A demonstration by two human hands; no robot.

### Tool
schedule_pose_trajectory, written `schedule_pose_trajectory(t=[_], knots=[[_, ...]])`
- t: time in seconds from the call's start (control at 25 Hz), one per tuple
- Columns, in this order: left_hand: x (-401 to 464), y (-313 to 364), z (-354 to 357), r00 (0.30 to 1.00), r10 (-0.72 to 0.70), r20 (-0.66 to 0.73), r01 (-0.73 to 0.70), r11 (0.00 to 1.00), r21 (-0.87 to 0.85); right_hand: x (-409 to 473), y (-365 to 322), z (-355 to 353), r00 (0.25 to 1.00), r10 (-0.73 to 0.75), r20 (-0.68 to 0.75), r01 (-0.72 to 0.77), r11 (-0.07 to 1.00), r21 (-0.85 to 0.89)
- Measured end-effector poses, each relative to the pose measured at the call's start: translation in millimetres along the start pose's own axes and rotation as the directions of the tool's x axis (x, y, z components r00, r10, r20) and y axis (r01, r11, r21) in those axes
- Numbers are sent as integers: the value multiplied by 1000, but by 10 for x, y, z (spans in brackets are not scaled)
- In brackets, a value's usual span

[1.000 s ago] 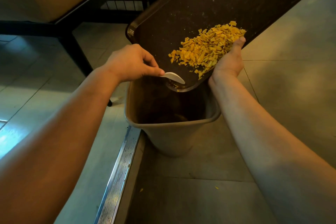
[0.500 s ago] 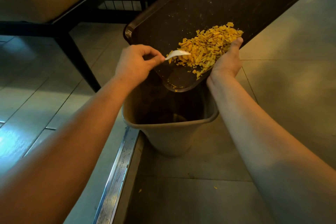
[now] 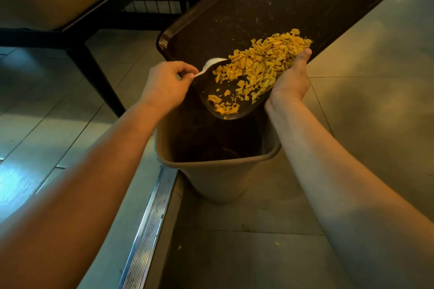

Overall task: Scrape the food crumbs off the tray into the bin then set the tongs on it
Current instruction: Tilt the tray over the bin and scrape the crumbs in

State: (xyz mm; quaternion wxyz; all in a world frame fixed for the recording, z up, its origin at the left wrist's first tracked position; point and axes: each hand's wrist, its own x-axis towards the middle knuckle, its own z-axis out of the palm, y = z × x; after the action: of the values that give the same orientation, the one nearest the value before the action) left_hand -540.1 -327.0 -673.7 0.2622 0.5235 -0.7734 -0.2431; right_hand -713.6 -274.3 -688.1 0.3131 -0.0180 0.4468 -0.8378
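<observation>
One tray (image 3: 293, 2), one bin (image 3: 218, 171); right hand (image 3: 290, 80) grips tray, left hand (image 3: 164, 84) pinches one spoon (image 3: 211, 64).

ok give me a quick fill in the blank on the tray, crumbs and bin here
1. The left hand pinches a white ____ against the tray.
2. The tray's low corner hangs over the open ____.
3. The yellow crumbs lie on the ____.
4. The right hand grips the tray's ____.

Missing words: spoon; bin; tray; edge
</observation>
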Motion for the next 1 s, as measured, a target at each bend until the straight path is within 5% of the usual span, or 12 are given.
schedule_pose_trajectory(t=[0.2, 0.4, 0.72, 0.88, 1.0], knots=[[-63, -23, -129, 972, 75, 223, -74, 997, -15, -25, -44, -1, 1000, 3, -22, -4, 1000, -19], [-64, -106, -128, 998, -35, 48, 38, 996, -79, -23, -35, 0, 1000, 11, -17, -11, 1000, -16], [-118, -54, -201, 947, 58, 317, -49, 998, -33, -13, -13, -7, 1000, 22, -17, -22, 999, -24], [-95, -74, -231, 975, 73, 210, -76, 997, 6, -16, -13, -9, 1000, 17, -25, -18, 999, -32], [-107, -53, -242, 952, 100, 288, -119, 992, 49, -7, 3, -7, 1000, 14, -13, -14, 1000, -14]])
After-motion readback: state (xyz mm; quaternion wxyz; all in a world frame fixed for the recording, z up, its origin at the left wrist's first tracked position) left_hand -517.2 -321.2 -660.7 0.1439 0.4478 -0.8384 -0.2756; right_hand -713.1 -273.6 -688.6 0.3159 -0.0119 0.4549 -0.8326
